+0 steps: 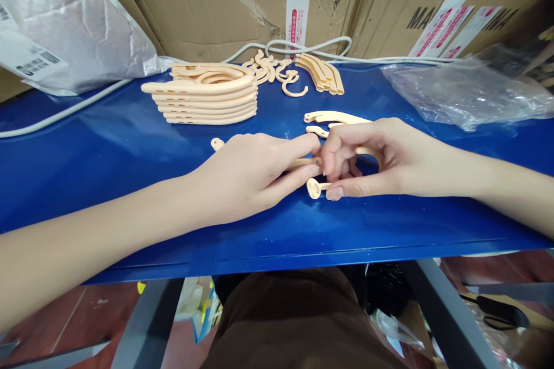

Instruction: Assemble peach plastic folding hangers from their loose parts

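Note:
My left hand (255, 176) and my right hand (372, 158) meet at the middle of the blue table (130, 184). Both are closed in a pinch on peach plastic hanger pieces (315, 187). The left fingers grip a thin arm whose far end (216, 143) sticks out behind the hand. The right fingers hold a curved piece with a round end just below the fingertips. Two loose curved pieces (331, 118) lie just behind my right hand.
A stack of peach hanger bodies (203, 98) lies at the back left, loose hooks (281, 72) and a small pile of curved arms (322, 72) behind. A white cable (64, 112), plastic bags (467, 92) and cardboard boxes (225, 0) line the back.

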{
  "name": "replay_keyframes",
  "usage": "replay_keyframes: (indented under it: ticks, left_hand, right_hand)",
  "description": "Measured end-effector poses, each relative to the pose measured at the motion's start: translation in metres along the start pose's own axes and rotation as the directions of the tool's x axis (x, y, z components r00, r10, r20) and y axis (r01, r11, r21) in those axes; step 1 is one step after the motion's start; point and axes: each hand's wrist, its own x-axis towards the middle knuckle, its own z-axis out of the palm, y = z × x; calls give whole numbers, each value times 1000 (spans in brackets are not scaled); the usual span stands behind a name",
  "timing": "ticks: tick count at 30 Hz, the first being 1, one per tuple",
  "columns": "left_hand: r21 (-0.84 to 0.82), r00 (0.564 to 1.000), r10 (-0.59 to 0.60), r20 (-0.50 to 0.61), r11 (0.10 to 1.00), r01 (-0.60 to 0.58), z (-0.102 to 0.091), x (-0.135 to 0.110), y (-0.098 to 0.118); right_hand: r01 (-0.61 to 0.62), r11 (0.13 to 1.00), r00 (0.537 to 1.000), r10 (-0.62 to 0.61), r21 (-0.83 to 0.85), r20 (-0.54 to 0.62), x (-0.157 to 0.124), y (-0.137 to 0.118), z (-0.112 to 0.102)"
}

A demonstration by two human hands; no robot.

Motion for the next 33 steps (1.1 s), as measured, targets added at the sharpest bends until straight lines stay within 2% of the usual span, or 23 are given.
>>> replay_keyframes:
  ticks: [10,16,20,25,33]
  left_hand:
    - [62,999,32,-27,998,-30,2,-2,-3]
    - [94,986,-84,147,993,70,-9,3,7]
    - [107,984,-87,154,992,71,-10,2,8]
    - [116,981,-95,170,990,75,-9,2,8]
    - [105,998,-23,65,994,16,-1,-1,2]
  right_hand:
    - [5,999,1000,-5,-41,-3,-2,1,-1]
    - [90,950,994,-106,-300,-35,-5,-3,-1]
    - [139,890,986,-163,-435,-18,-6,-3,0]
    - [166,858,982,-190,-486,0,-8,-2,0]
    - [152,882,985,-171,-446,-2,-8,-4,0]
